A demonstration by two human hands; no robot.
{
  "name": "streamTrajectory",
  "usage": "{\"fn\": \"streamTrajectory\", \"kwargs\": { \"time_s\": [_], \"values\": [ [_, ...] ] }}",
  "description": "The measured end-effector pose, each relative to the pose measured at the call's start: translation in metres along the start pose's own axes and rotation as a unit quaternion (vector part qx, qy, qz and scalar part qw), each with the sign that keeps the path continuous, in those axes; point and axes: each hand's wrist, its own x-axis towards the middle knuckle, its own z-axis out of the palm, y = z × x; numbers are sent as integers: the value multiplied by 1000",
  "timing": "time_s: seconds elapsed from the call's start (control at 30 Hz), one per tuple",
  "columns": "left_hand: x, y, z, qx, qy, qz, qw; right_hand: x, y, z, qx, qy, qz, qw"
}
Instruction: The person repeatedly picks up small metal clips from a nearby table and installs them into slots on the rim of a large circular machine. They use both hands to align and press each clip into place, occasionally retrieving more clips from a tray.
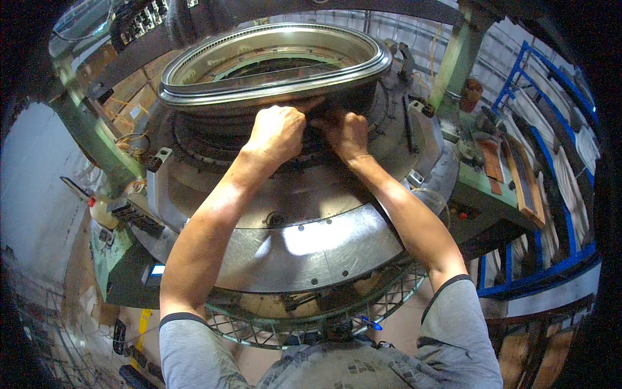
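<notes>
**Left hand (pixel 278 133) and right hand (pixel 346 136) work close together beneath the front lip of a metal ring (pixel 278 92)**

At far left, a green post (pixel 107 139) leans beside the round machine, and a small lit screen (pixel 157 270) glows lower down. The metal ring sits at the top centre of the machine, above a dark, banded base (pixel 217 123). The left hand is just below the ring's front edge, its knuckles up and fingers curled; what they grip, if anything, I cannot tell. In front of the 2 forearms' meeting point lies a curved steel plate (pixel 324 249), shiny under the light. The right hand is just beside the left, fingers bent inward into shadow; I cannot tell whether they hold something. Below, a blue-handled item (pixel 370 323) rests near the green lattice guard (pixel 395 299). Farther right stand a 2nd green post (pixel 459 61), a wood-edged panel (pixel 523 181) and a blue rack (pixel 573 223) bearing pale material (pixel 547 123).
</notes>
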Motion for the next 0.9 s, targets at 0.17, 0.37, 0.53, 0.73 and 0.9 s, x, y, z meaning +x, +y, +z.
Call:
{"fn": "streamTrajectory", "kwargs": {
  "time_s": [0.17,0.37,0.53,0.73,0.9],
  "values": [
    [-1,-3,7,25,7,7,1000,8,7,-10,-98,-37,-25,994],
    [-4,-9,20,33,8,26,999,14,-3,-15,-27,-84,21,996],
    [-12,-8,21,15,38,2,999,12,-10,-22,512,-256,371,731],
    [-14,-6,19,-11,47,1,999,13,-13,-30,606,-232,332,685],
    [-16,-11,25,6,41,-11,999,10,-19,-31,550,-312,314,708]
  ]
}}
